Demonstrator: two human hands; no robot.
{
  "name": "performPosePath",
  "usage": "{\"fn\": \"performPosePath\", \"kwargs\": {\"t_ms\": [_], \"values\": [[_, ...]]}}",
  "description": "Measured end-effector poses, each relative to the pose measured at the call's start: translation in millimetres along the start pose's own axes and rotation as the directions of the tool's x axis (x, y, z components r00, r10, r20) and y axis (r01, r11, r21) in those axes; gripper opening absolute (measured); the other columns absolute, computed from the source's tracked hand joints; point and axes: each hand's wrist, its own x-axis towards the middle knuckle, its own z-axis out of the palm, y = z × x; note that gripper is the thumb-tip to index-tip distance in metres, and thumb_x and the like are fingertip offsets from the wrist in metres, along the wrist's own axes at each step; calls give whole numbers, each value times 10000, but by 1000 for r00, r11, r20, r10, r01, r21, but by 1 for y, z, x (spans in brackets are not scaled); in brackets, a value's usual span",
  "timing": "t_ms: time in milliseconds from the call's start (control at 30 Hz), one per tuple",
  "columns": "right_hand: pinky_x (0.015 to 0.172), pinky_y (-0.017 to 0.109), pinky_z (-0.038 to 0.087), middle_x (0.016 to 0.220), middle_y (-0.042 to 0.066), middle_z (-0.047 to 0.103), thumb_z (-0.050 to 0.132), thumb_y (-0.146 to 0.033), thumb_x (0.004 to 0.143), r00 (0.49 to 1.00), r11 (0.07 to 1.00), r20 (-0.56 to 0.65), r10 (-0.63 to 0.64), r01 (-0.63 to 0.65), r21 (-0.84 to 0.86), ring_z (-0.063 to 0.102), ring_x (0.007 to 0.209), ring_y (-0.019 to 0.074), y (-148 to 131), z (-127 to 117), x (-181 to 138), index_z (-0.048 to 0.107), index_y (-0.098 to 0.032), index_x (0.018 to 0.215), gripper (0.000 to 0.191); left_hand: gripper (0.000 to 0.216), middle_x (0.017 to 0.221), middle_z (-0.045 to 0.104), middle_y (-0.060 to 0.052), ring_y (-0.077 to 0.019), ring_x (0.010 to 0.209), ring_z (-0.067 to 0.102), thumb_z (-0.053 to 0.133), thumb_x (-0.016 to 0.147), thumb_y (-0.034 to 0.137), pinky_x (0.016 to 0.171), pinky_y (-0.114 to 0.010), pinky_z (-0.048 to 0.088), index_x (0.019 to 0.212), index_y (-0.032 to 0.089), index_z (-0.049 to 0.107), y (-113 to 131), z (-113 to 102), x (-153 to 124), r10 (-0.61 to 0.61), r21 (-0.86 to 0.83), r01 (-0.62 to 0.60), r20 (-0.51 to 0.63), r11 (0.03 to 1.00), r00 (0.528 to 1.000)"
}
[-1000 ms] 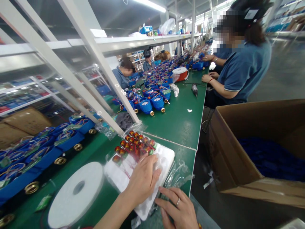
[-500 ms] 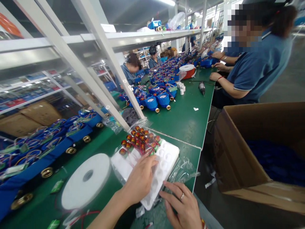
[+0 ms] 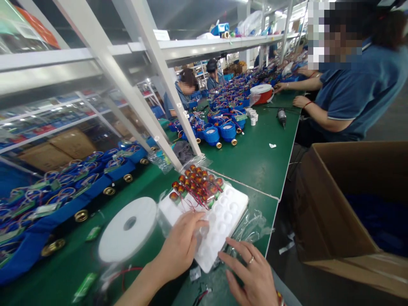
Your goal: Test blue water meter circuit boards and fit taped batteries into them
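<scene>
A white foam tray (image 3: 219, 223) with round hollows lies tilted on the green bench. Copper-coloured coils (image 3: 199, 180) with red wires, apparently batteries or similar cylinders with wound tops, fill its far end. Across the near left part of the tray lies my left hand (image 3: 181, 238), fingers loosely bent over the hollows, with nothing visible in its grasp. My right hand (image 3: 250, 270), wearing a ring, has its fingers spread at the tray's near right edge; the index fingertip is close to that edge. Clear plastic film (image 3: 253, 225) lies crumpled beside the tray.
A white reel (image 3: 127, 229) lies to the left, near green cylinders (image 3: 84, 287). Blue meter bodies (image 3: 95, 193) line the far left side. Shelf posts (image 3: 172, 93) rise behind the tray. A cardboard box (image 3: 331, 238) stands right; a co-worker (image 3: 344, 93) sits beyond.
The view has turned slightly left, so the scene sits further right. My left hand has drawn back from the coils toward the near hollows. My right hand stays beside the tray.
</scene>
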Motion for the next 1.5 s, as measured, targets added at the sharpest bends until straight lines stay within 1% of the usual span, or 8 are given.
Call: {"fn": "performPosePath", "kwargs": {"t_ms": [267, 433, 633, 867, 1033, 1133, 1300, 1500], "values": [[705, 330, 460, 1151, 59, 608, 482, -171, 806, 999, 999, 40, 1, 1, -33, 561, 912, 225, -3, 0, 0, 675, -238, 1023, 298, 536, 1161, 611, -49, -236, 1183, 429, 309, 814, 23, 1029, -520, 327, 1312, 207, 236, -4, 9, -25, -30, 5, 30, -8, 1000, 1000], [768, 331, 390, 1085, 18, 670, 482, -179, 833, 989, 979, -31, -141, 135, -156, 577, 924, 200, -8, -2, 6, 682, -216, 1003, 265, 480, 1165, 608, -62, -236, 1171, 455, 340, 826, 50, 1009, -498, 356, 1274, 218, 302, -5, 7, -43, -21, 40, 26, -133, 999, 991], [822, 344, 338, 1069, 25, 680, 463, -289, 878, 977, 967, 49, -207, 212, -144, 593, 945, 186, -22, 5, 19, 636, -151, 1091, 307, 555, 1097, 632, -61, -244, 1103, 508, 354, 781, 30, 1000, -504, 364, 1302, 202, 268, 0, 8, -55, 22, 53, -18, -90, 998, 996], [966, 377, 259, 1006, 30, 696, 453, -360, 903, 980, 981, -41, -194, 192, -39, 586, 895, 181, -31, 35, 6, 655, -183, 1006, 287, 350, 1187, 567, -73, -235, 1153, 458, 396, 898, 233, 968, -456, 401, 1246, 216, 366, -13, 7, -62, -193, 5, 198, -200, 980, 961], [922, 367, 308, 1016, 36, 688, 480, -336, 876, 978, 978, -31, -206, 204, -52, 589, 892, 183, -29, 36, 2, 643, -189, 1030, 268, 275, 1124, 572, -79, -239, 1074, 492, 428, 883, 245, 962, -465, 374, 1155, 207, 436, -18, 3, -55, -94, 99, 112, -172, 989, 981], [913, 364, 313, 1022, 37, 686, 491, -329, 868, 980, 981, -43, -192, 190, -44, 594, 890, 183, -28, 36, 2, 640, -188, 1039, 267, 350, 1149, 557, -101, -243, 1097, 473, 439, 875, 263, 961, -457, 360, 1210, 171, 393, -13, -2, -43, -49, 130, 71, -166, 989, 985], [941, 357, 282, 1020, 23, 690, 478, -310, 886, 981, 981, -42, -190, 189, -29, 591, 892, 172, -28, 39, 0, 644, -187, 1036, 256, 448, 1252, 526, -102, -235, 1185, 428, 451, 878, 302, 1046, -463, 254, 1286, 155, 339, -8, -2, -25, 27, 204, -17, -45, 979, 999], [958, 349, 268, 1034, 18, 688, 494, -317, 886, 984, 986, -62, -168, 169, 0, 582, 905, 168, -26, 41, -3, 642, -194, 1050, 253, 391, 1167, 562, -121, -247, 1133, 463, 427, 876, 292, 1015, -476, 273, 1230, 133, 382, -8, 1, -15, 18, 203, 5, -113, 979, 993]]}}
